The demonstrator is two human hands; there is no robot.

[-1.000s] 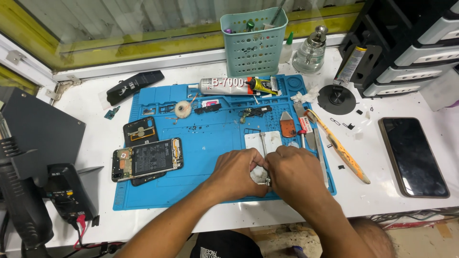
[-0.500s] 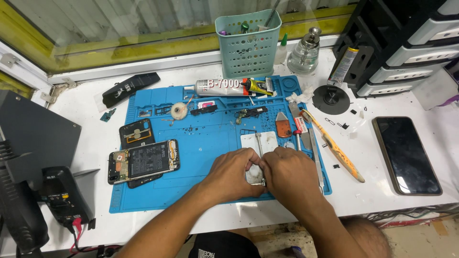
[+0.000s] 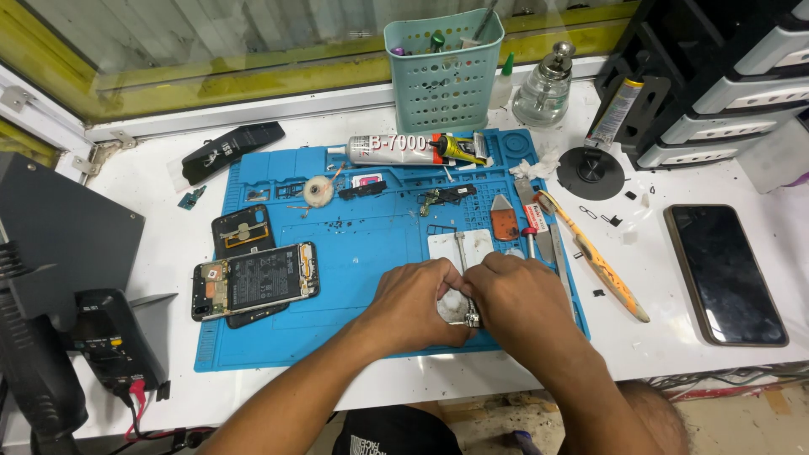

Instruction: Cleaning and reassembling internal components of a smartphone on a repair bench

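Both my hands meet over the front of the blue work mat (image 3: pixel 362 244). My left hand (image 3: pixel 413 307) has its fingers curled on a small white part (image 3: pixel 449 308), which my fingers mostly hide. My right hand (image 3: pixel 522 299) is pressed against the left hand, closed on a thin metal tool (image 3: pixel 461 249). The tool's shaft sticks out away from me over a white pad (image 3: pixel 480 243). Its tip shows below my thumbs. An opened phone (image 3: pixel 257 278) with its insides showing lies on the mat's left side. Beside it is a black inner cover (image 3: pixel 243 229).
Along the mat's far edge are a glue tube (image 3: pixel 392 149), a tape roll (image 3: pixel 318 191) and small parts. A teal basket (image 3: pixel 444 72) and glass bottle (image 3: pixel 543 84) stand behind. To the right are a yellow-handled tool (image 3: pixel 598 263), black disc (image 3: pixel 592 171), dark phone (image 3: pixel 725 274) and drawers (image 3: pixel 733 76). A black meter (image 3: pixel 109 345) sits left.
My hands have stayed together on the small white part over the mat's front. Only the view has shifted slightly.
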